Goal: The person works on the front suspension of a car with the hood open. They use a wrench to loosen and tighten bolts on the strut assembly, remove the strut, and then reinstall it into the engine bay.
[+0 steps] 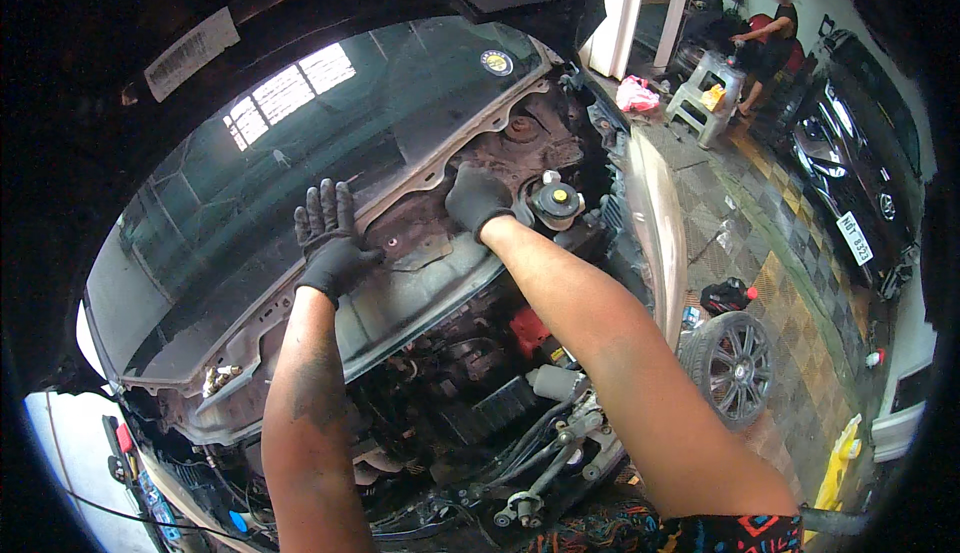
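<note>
1. The metal cowl panel [418,250] was seen at the centre of the frame, below the windshield [270,178].
2. At centre left, the gloved left hand [336,243] was held with fingers released and spread toward the glass.
3. Near the centre, the gloved right hand [478,200] was placed over the panel; its fingertips were hidden, so whether they were clenched or grasping could not be told.
4. The engine bay [470,353] was exposed at lower centre.
5. A wheel [738,368] was laid at lower right; a person [780,28] was seen upper right.
</note>
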The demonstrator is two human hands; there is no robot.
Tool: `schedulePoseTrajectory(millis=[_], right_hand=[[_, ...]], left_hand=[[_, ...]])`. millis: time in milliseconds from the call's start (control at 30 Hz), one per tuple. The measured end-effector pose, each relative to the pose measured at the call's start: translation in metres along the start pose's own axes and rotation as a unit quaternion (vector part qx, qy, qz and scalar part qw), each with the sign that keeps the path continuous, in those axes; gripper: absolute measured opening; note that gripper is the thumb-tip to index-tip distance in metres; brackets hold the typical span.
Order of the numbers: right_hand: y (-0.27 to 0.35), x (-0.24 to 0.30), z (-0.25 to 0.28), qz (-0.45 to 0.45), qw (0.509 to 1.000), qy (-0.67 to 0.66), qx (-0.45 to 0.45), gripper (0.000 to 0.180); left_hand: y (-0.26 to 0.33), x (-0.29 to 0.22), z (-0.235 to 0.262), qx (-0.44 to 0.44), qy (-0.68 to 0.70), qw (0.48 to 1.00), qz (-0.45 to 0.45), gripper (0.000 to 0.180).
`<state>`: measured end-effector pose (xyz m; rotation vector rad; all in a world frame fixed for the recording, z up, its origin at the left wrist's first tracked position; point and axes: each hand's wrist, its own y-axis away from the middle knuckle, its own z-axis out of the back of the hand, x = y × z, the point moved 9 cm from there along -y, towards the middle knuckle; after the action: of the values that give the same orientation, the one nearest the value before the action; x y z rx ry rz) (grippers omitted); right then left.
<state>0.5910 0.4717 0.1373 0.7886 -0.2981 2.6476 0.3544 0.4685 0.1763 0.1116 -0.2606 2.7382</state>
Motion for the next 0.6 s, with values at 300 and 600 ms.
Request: schedulePoseTrajectory(millis=[300,600], right_hand=[[-0.024,0.003,-0.029,0.03,0.993,0.102,0.051,0.033],[-0.074,-0.046,-0.069,-0.133,0.98,-0.126,0.08,0.033]], left_hand=[[-0.003,-0.002,-0.003,-0.026,0.008,0.999,-0.015,0.113],[-0.005,-0.009,-0.001,-0.035,0.016,0.999,-0.017,0.113]])
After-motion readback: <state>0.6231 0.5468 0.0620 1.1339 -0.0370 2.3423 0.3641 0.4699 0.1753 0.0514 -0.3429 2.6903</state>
